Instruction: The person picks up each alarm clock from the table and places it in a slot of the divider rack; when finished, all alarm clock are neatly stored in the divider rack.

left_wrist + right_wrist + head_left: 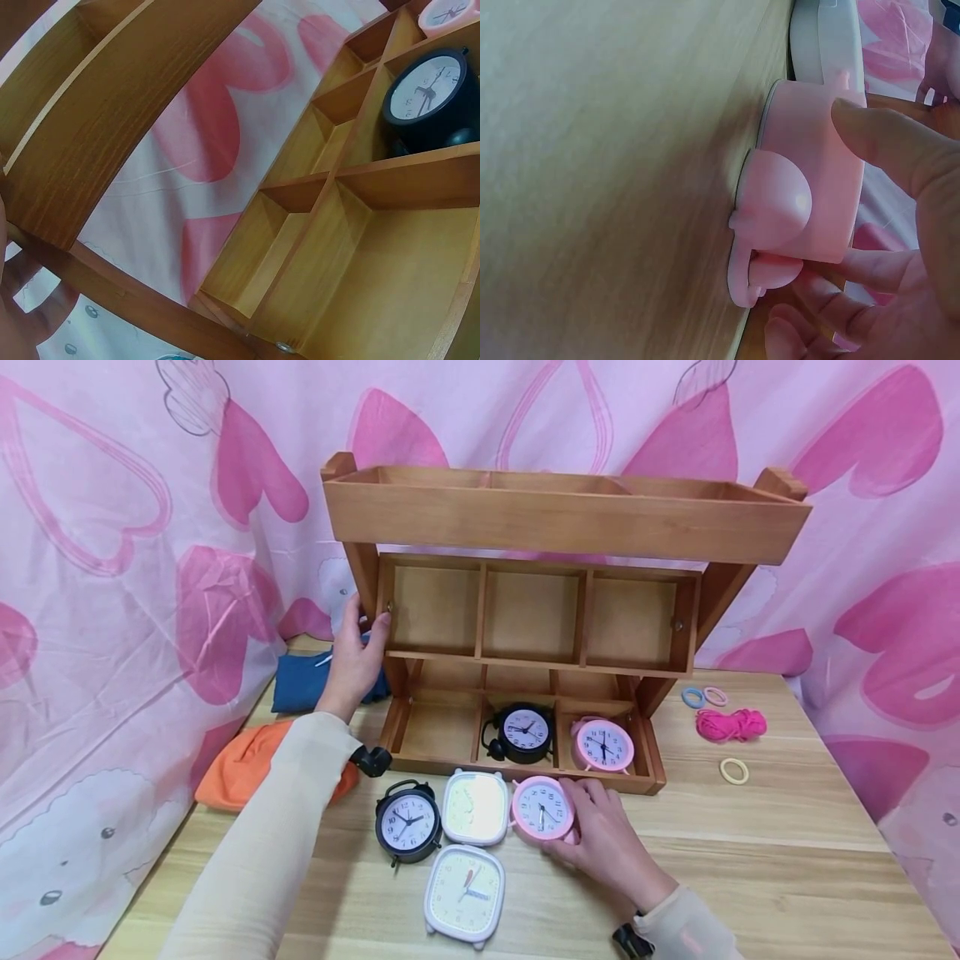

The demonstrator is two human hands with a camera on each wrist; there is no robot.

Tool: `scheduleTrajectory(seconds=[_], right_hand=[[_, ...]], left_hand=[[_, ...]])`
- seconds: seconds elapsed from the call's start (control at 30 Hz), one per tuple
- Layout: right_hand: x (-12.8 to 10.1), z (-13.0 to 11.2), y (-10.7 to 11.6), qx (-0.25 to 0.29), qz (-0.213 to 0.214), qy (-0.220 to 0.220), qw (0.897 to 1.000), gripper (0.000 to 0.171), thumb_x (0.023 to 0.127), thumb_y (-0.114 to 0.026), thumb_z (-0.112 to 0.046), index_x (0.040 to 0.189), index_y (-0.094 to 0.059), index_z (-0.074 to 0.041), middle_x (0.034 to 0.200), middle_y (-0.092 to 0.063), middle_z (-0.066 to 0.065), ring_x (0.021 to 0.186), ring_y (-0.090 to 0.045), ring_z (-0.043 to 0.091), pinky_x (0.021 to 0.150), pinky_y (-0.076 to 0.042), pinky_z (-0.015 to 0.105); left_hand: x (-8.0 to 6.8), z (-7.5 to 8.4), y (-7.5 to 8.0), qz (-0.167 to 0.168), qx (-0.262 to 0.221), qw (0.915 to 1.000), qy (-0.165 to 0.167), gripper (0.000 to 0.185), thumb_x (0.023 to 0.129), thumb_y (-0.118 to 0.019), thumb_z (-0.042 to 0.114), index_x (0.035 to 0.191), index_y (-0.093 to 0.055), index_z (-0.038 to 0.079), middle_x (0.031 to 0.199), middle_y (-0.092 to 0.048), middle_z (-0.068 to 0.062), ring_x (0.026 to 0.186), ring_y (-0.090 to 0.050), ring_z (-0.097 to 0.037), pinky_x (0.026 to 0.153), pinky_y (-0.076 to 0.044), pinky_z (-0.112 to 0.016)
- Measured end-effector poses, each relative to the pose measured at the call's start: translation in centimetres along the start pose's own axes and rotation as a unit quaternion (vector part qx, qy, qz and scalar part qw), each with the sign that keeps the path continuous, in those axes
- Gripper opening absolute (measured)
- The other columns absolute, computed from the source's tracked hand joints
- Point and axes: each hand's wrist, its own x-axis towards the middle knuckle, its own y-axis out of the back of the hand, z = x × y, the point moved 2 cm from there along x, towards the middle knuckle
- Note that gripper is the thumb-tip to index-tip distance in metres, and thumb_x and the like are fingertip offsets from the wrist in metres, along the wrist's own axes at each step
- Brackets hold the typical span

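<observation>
My left hand (354,652) grips the left side of a tiered wooden rack (555,518), thumb at the front and fingers reaching behind the post. With my right hand (609,839) I hold a pink alarm clock (542,808) lying face up on the table. The right wrist view shows thumb and fingers on either side of that clock's body (810,165), near its bells. Left of it lie a white square clock (475,807), a second white clock (465,893) and a black alarm clock (408,822). The rack's lowest tier holds another black clock (525,732) and another pink clock (604,746).
Orange cloth (243,768) and a folded blue cloth (300,683) lie left of the rack. On the right are pink yarn (731,725), a blue ring (693,697), a pink ring (716,696) and a yellow ring (733,771). A heart-patterned curtain (480,410) hangs behind.
</observation>
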Motion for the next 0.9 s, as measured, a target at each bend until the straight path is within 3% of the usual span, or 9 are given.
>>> scheduleTrajectory(seconds=[0.37,0.7,0.9], right_hand=[[-0.1,0.1,-0.1,0.044,-0.044,-0.018,0.998,0.102,0.069,-0.087,-0.046,0.150,-0.038,-0.009,0.148,-0.045,0.012,0.129,-0.043,0.034,0.107,-0.042,0.056],[0.2,0.4,-0.2,0.063,-0.034,-0.022,0.997,0.095,0.067,-0.088,-0.051,0.144,-0.047,-0.013,0.143,-0.051,0.008,0.130,-0.048,0.031,0.107,-0.044,0.054],[-0.6,0.6,1.0,0.073,-0.020,-0.023,0.997,0.095,0.063,-0.091,-0.047,0.140,-0.051,-0.008,0.138,-0.056,0.012,0.126,-0.053,0.033,0.106,-0.043,0.055]], left_hand=[[0.1,-0.2,0.0,0.000,0.000,1.0000,-0.005,0.058,0.105,-0.044,0.031,0.155,-0.018,0.013,0.155,-0.033,-0.016,0.142,-0.037,-0.035,0.109,-0.040,-0.057],[0.0,-0.2,-0.1,0.002,0.000,1.0000,-0.006,0.058,0.105,-0.045,0.030,0.154,-0.019,0.013,0.154,-0.034,-0.015,0.141,-0.038,-0.034,0.109,-0.040,-0.057],[0.1,-0.2,-0.1,0.004,0.000,1.0000,-0.008,0.058,0.105,-0.045,0.029,0.154,-0.019,0.012,0.154,-0.034,-0.016,0.141,-0.038,-0.034,0.109,-0.041,-0.057]])
